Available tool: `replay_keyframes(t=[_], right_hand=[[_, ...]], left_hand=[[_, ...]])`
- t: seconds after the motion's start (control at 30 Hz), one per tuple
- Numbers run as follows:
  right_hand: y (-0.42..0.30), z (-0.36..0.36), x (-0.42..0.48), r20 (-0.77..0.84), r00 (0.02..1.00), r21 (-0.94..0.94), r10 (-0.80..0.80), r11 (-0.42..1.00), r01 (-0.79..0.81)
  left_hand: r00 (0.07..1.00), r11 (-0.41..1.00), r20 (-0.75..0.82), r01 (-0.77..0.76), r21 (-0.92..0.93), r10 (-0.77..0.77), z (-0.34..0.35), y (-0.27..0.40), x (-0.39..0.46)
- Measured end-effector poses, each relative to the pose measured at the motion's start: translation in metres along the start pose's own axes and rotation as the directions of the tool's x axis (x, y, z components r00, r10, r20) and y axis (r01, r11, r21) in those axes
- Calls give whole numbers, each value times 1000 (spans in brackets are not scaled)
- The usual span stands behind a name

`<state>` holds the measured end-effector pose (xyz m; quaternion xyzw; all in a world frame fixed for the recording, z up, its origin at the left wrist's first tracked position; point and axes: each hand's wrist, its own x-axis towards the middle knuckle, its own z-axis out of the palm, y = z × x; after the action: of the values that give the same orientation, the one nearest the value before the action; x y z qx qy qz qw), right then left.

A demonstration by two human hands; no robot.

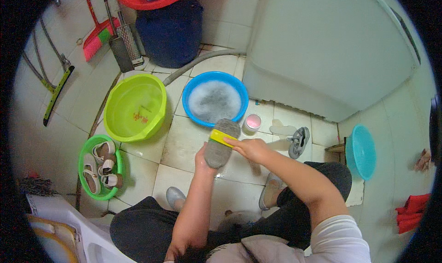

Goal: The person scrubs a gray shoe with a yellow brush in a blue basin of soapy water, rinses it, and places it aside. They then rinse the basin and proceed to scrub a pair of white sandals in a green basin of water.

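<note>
My left hand (203, 159) holds a grey shoe (218, 155) from beneath, its sole turned up, just in front of a blue basin (186, 111) of foamy, greyish water. My right hand (251, 149) grips a yellow scrubbing brush (222, 137) laid across the middle of the sole. An open jar of pink paste (253, 122) stands right of the blue basin. Beyond it on the wet tiles lie a grey sandal (299, 142) and a pale insole-like piece (283, 128). The brush's bristles are mostly hidden.
At left are a lime-green basin (162, 116) of water and a green basket (82, 175) of sandals. A grey hose (207, 57) runs behind, near a dark blue bin (169, 31). A large white appliance (321, 48) stands back right. A turquoise basin (362, 152) leans at the right wall.
</note>
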<state>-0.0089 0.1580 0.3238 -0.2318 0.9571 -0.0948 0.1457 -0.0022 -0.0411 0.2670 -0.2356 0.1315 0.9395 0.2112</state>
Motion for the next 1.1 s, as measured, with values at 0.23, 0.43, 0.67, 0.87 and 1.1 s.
replay_keyframes(t=[0.23,0.43,0.67,0.87,1.1], right_hand=[[-15,-4,8,-62,998,75,6,997,-1],[-5,-6,5,21,999,73,24,997,-25],[-22,-25,8,16,1000,116,-10,993,8],[-7,-1,4,-59,992,264,110,960,-90],[-40,8,-2,126,992,170,-2,985,-19]], left_hand=[[999,997,-40,-5,79,8,-4,-9,5],[995,985,-40,-89,145,96,7,21,-5],[998,998,-43,-49,38,51,-4,0,0],[995,991,-58,-80,108,86,4,6,-1],[984,993,-170,-31,115,50,-3,15,-2]])
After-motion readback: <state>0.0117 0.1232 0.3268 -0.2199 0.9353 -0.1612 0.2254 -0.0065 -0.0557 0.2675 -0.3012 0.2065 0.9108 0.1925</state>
